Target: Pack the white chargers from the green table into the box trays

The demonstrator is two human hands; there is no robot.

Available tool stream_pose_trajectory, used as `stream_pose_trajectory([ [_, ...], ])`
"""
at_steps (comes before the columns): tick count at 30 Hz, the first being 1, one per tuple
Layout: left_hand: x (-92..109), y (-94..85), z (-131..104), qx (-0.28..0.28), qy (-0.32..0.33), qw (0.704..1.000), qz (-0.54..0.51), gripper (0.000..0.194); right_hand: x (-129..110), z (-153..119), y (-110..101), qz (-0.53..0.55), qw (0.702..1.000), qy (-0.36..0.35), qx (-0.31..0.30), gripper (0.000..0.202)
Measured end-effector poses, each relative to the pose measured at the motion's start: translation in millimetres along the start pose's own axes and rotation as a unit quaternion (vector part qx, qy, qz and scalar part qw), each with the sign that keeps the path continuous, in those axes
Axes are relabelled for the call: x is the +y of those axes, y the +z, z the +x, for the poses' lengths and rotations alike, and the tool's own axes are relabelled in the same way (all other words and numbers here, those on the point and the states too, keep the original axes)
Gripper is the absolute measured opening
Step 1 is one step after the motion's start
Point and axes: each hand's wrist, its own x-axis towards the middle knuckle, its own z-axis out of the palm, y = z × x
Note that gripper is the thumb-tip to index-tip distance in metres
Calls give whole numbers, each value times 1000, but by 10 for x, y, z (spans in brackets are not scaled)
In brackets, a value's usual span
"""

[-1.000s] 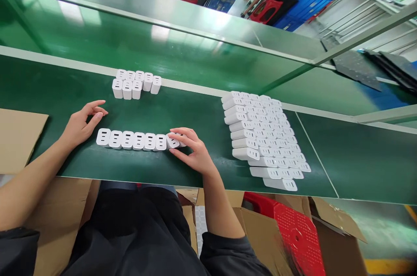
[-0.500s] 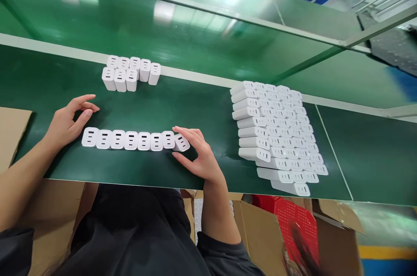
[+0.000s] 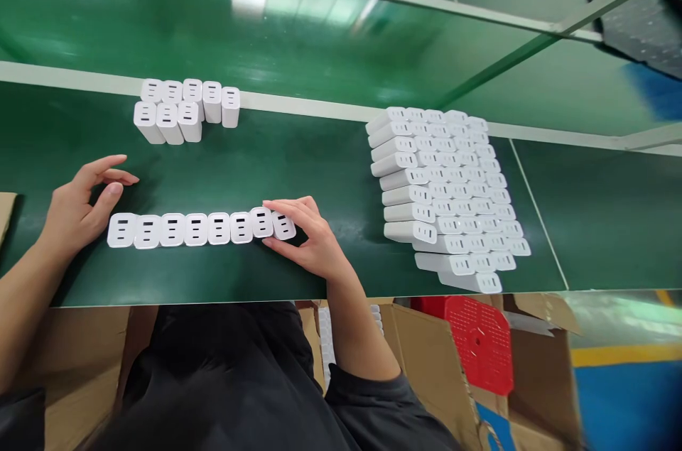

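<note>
A row of white chargers [image 3: 172, 229] stands across the green tabletop [image 3: 175, 277], slotted faces up. At its right end, my right hand [image 3: 309, 234] has thumb and fingers closed around the last chargers, fingertips at the front and back edges of the second-last charger [image 3: 261, 222]. The end charger [image 3: 283, 226] sits slightly turned, partly covered by those fingers. My left hand [image 3: 88, 199] hovers or rests by the row's left end, fingers apart and holding nothing; whether it touches the table I cannot tell.
A small two-row group of chargers [image 3: 168, 121] stands at the back left, near the pale rail [image 3: 309, 106]. To the right is a large block of chargers [image 3: 452, 188]. Cardboard boxes [image 3: 426, 366] and a red perforated plastic piece [image 3: 479, 344] are below the front edge.
The view has shifted slightly. My right hand's fingers have closed in around the row's right end, and the tilted end charger now sits closer to its neighbour. My left hand keeps its open pose.
</note>
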Motion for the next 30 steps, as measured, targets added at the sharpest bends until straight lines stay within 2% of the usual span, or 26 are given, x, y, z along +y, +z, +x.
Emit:
stream_pose_trajectory([
  [9, -64, 11, 14, 14, 24, 999, 20, 45, 33, 10, 14, 19, 999, -48, 9, 39],
  [15, -87, 15, 5, 17, 39, 999, -7, 42, 20, 1, 9, 18, 999, -27, 0, 38],
  [20, -118, 23, -16, -5, 102, 992, -79, 41, 14, -7, 0, -9, 1000, -28, -1, 49],
  [23, -144, 43, -25, -7, 134, 985, -113, 42, 37, -6, -8, -30, 999, -38, 10, 49],
  [26, -154, 55, -30, -9, 149, 981, -123, 42, 89, -8, -3, -22, 998, -50, 41, 44],
  [30, -135, 49, -26, -19, 140, 982, -128, 45, 163, -17, 34, -17, 992, 0, 128, 35],
])
